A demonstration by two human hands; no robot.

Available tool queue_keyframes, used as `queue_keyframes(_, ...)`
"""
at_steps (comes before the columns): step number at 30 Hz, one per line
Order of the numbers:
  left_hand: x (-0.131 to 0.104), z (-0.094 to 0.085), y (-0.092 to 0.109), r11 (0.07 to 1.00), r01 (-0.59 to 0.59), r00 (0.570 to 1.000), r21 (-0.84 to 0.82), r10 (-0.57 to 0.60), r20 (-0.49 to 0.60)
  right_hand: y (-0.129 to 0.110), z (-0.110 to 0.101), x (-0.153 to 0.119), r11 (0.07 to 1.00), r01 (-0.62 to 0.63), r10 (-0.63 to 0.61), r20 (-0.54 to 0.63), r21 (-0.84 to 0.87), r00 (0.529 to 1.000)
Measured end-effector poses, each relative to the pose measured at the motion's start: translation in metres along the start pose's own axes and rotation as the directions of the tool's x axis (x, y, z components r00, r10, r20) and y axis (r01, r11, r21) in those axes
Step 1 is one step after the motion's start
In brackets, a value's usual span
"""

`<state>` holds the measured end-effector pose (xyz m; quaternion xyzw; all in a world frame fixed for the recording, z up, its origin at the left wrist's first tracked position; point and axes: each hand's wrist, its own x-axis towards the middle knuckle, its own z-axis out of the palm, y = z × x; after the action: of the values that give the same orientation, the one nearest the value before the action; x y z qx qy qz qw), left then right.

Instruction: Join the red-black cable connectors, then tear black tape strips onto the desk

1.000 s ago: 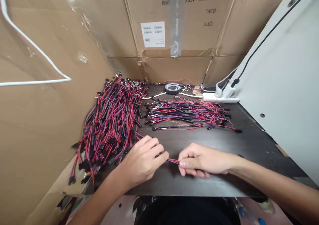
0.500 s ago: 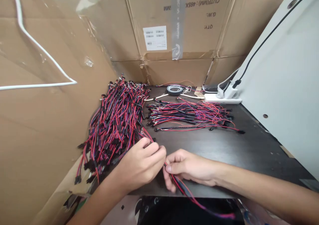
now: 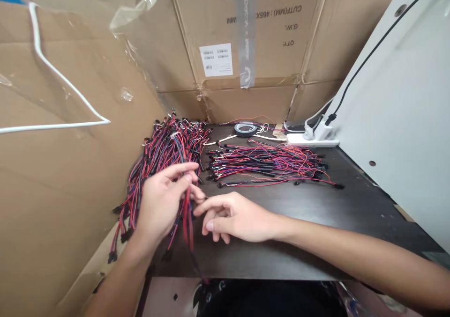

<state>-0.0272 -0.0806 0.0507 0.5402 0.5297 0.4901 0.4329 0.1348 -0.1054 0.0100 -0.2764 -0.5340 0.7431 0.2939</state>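
Left hand (image 3: pixel 160 207) holds wires (image 3: pixel 187 209) | right hand (image 3: pixel 242 217) loosely open | beyond them: big pile (image 3: pixel 163 155), small pile (image 3: pixel 267 161) | how much done: can't tell

The cable (image 3: pixel 186 218) has red and dark wires and is held up, before the pile (image 3: pixel 151 167). Its upper end points over the pile; its lower part hangs, blurred.
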Motion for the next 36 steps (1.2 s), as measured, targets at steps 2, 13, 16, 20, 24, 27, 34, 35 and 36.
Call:
queue_keyframes(2, 0.023, -0.009, 0.015, 0.996, -0.067, 0.996, 0.06, 0.07, -0.049, -0.002, -0.006, -0.002, 0.994, -0.006, 0.007, 0.014, -0.107, 1.0)
queue_keyframes(13, 0.102, -0.022, -0.002, 0.171, -0.266, 0.917, 0.949, 0.347, 0.194, -0.014, -0.07, 0.0, 0.601, 0.108, -0.297, -0.096, -0.792, 0.95)
queue_keyframes(16, 0.068, 0.0, -0.026, 0.172, -0.404, 0.866, 0.898, 0.388, 0.315, -0.024, -0.097, 0.005, 0.534, 0.001, -0.386, -0.243, -0.846, 0.89)
queue_keyframes(20, 0.012, 0.033, -0.041, 0.156, -0.639, 0.742, 0.753, 0.381, 0.551, -0.041, -0.134, 0.021, 0.417, -0.165, -0.472, -0.369, -0.894, 0.801)
queue_keyframes(24, -0.025, 0.063, -0.056, 0.299, -0.806, 0.568, 0.51, 0.154, 0.808, -0.05, -0.17, 0.049, 0.31, -0.312, -0.432, -0.426, -0.898, 0.795)
queue_keyframes(27, -0.035, 0.075, -0.068, 0.372, -0.834, 0.469, 0.408, 0.086, 0.879, -0.05, -0.189, 0.072, 0.259, -0.395, -0.368, -0.468, -0.882, 0.804)
queue_keyframes(34, -0.035, 0.076, -0.075, 0.38, -0.838, 0.461, 0.39, 0.112, 0.88, -0.056, -0.202, 0.095, 0.335, -0.453, -0.336, -0.554, -0.826, 0.762)
queue_keyframes(35, -0.035, 0.075, -0.075, 0.385, -0.838, 0.459, 0.387, 0.112, 0.881, -0.059, -0.202, 0.093, 0.368, -0.426, -0.355, -0.548, -0.827, 0.757)
queue_keyframes(36, -0.034, 0.075, -0.075, 0.391, -0.836, 0.457, 0.384, 0.109, 0.883, -0.062, -0.202, 0.089, 0.404, -0.392, -0.377, -0.541, -0.827, 0.752)
